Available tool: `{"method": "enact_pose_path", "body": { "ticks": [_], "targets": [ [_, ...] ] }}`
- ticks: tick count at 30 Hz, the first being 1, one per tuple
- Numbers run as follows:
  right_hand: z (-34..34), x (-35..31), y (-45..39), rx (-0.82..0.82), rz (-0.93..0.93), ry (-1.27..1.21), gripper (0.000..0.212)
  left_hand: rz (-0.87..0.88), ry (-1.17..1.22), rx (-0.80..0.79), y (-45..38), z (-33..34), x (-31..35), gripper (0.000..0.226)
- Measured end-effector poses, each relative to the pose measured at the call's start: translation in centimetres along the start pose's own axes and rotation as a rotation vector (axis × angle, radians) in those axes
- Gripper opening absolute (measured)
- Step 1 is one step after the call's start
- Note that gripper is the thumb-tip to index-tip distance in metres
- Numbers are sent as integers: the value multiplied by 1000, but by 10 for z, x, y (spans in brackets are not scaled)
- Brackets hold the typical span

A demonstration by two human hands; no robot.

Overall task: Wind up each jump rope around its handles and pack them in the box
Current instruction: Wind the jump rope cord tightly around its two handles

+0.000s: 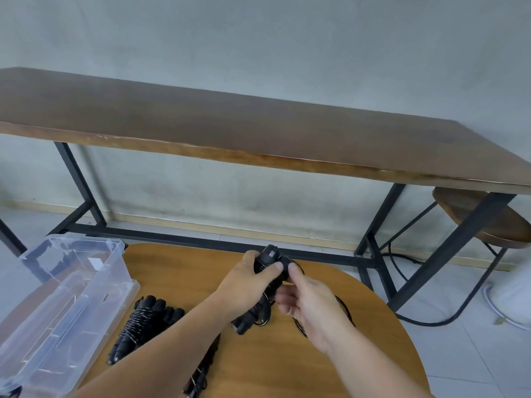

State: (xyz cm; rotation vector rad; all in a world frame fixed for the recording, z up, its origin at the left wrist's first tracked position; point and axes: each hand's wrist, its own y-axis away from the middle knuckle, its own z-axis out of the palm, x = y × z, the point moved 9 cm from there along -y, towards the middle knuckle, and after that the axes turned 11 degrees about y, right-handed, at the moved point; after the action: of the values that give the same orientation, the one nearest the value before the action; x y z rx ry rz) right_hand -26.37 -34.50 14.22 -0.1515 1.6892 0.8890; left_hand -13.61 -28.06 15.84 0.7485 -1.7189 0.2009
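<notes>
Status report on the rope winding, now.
Left hand grips black handles; right hand pinches the cord beside them. Wound ropes lie by the clear box. Nothing blocks the box.

No readable text anywhere. The clear box (pixel 57 288) has a small white label (pixel 96 264) on its far wall, too blurred to read. The black handles (pixel 265 271) show no legible brand or number.
</notes>
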Motion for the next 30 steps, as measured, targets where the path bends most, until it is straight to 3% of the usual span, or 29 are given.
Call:
{"method": "enact_pose_path", "body": {
  "ticks": [6,16,24,30],
  "targets": [
    [-4,9,-15,-26,-12,54,32,-178,355,8,3,-2,-15,33],
    [-11,12,-24,-21,139,98,25,-82,266,-1,0,9,-15,21],
    [-8,26,-22,-125,267,-205,13,-1,273,36,6,23,-12,22],
    [-8,31,-23,-194,308,-231,17,-16,286,81,12,26,-9,25]
  ]
}}
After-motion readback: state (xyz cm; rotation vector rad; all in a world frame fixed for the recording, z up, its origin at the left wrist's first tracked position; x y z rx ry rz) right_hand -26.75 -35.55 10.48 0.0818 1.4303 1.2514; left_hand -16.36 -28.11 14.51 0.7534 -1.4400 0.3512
